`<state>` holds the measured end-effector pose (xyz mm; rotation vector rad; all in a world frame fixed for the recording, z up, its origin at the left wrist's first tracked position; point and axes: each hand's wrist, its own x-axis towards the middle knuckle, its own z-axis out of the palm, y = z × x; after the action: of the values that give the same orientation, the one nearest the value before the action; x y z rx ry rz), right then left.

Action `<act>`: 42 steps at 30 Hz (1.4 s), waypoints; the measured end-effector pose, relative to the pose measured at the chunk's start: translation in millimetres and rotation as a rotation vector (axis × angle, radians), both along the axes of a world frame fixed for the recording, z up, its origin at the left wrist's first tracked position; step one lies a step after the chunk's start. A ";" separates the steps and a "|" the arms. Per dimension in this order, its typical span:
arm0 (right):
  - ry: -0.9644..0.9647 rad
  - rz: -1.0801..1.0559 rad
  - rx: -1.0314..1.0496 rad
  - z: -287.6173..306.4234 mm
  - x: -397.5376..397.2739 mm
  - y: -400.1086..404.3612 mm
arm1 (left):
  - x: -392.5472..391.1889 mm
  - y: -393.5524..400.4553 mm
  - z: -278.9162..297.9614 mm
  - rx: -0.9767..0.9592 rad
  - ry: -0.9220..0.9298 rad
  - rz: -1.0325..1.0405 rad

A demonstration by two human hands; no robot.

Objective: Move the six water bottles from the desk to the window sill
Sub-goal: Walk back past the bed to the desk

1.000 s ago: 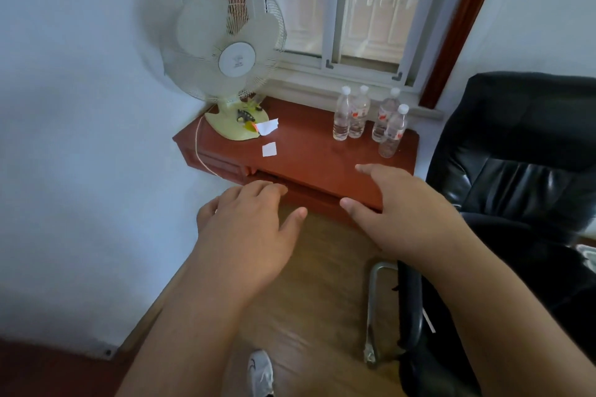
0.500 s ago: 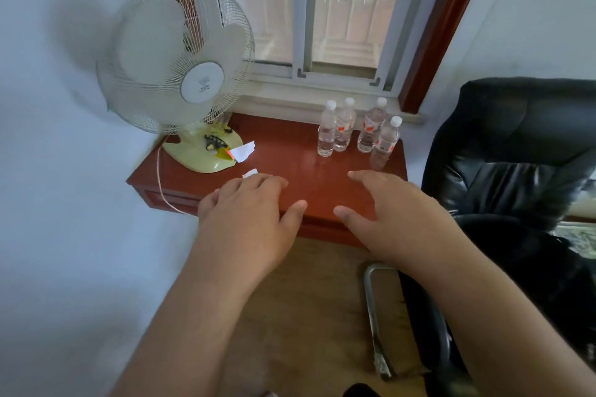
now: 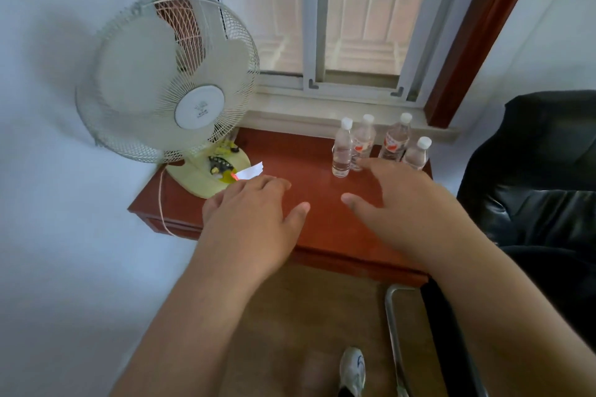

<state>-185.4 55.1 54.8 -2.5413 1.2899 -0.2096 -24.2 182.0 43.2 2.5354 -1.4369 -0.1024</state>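
Observation:
Several clear water bottles with white caps (image 3: 342, 151) stand upright in a cluster at the back right of the red-brown desk (image 3: 309, 171), just below the pale window sill (image 3: 290, 109). Nothing stands on the visible part of the sill. My right hand (image 3: 396, 203) hovers over the desk with fingers spread, its fingertips just in front of the bottles and covering the base of one. My left hand (image 3: 254, 213) is held flat over the desk's left middle, holding nothing.
A pale yellow table fan (image 3: 167, 84) fills the desk's left side, with a white paper slip (image 3: 250, 171) on its base and a cord hanging over the edge. A black office chair (image 3: 535, 177) stands close on the right. A shoe (image 3: 353, 371) shows on the wooden floor.
The view has come closer to the desk. Both hands have moved forward over the desktop, the right hand reaching up to the bottles.

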 end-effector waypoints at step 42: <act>0.029 -0.381 0.105 -49.4 52.5 -282.5 | 115.9 -344.1 -51.9 -0.014 0.072 -0.296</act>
<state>-132.9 -227.4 5.5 -2.2009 1.7402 -0.1774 91.7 -162.1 -8.7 2.2660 -1.7657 -0.2293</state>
